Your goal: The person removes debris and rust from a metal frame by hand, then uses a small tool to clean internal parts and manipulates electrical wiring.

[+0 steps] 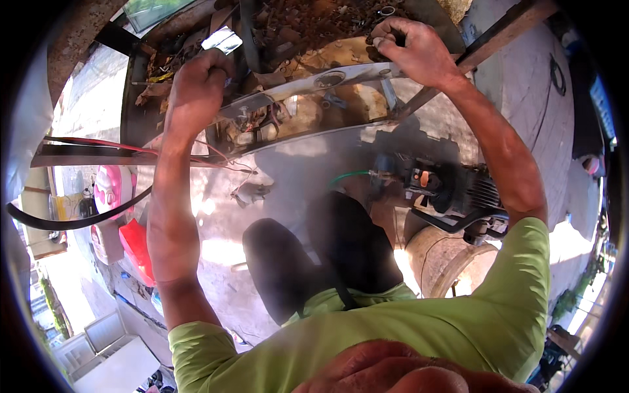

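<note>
My left hand (196, 93) is closed in a fist at the left part of a debris-strewn work surface (357, 56). Whatever the fist may hold is hidden; a shiny, bright piece (223, 40) shows just beyond its knuckles. My right hand (419, 54) is farther right, fingers curled in toward the thumb, and I cannot make out anything between them. A small metal ring (386, 10) lies just past those fingers. Between my wrists runs a long grey metal strip (295, 92) with an oval hole. Behind it are brown scraps and dry leaves (308, 26).
Below right stands a dark motor-like machine (426, 180) with a green hose (348, 175), beside a round, pale container (452, 262). Red wires (105, 143) and a thick black hose (78, 224) cross at left, near a red object (136, 249). A slanted beam (504, 36) rises right.
</note>
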`<state>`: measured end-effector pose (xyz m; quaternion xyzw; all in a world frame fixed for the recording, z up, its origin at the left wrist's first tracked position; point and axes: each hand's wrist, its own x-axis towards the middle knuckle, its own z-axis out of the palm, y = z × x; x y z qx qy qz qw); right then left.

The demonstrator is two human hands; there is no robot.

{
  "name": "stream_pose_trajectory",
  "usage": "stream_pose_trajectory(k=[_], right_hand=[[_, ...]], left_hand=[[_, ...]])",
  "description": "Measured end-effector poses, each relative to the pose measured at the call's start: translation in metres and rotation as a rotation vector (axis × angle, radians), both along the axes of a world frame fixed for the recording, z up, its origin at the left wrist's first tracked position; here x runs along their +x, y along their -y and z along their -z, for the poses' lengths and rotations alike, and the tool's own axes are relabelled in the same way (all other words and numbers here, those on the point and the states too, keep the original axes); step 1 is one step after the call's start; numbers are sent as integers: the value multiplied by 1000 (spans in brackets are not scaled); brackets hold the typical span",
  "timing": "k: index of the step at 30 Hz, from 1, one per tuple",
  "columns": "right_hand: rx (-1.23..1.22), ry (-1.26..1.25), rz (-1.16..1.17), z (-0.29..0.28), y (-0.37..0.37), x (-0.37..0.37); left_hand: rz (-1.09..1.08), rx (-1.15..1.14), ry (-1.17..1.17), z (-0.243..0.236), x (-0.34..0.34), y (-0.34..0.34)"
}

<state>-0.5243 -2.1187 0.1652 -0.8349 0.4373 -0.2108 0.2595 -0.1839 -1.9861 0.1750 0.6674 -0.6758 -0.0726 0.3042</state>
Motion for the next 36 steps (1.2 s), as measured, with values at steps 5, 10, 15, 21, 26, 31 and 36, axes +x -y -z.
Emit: stream_pose_trajectory(k=[5, 10, 15, 21, 26, 31, 36], right_hand=[[-88, 32, -118, 12, 11, 1], [88, -45, -278, 10, 35, -5], [-280, -154, -423, -12, 61, 61], [-591, -140, -421, 12, 85, 78], [-662, -400, -37, 15, 92, 75], [-614, -496, 68, 12, 96, 72], [-666, -503, 133, 9, 103, 66]], left_hand=[[-73, 41, 93, 6, 17, -2], [-61, 58, 70, 12, 13, 5], [-126, 57, 101, 13, 18, 2], [-203, 59, 184, 30, 29, 6], [-187, 53, 196, 28, 25, 3], [-219, 54, 241, 29, 26, 4], [-231, 67, 167, 21, 19, 3]])
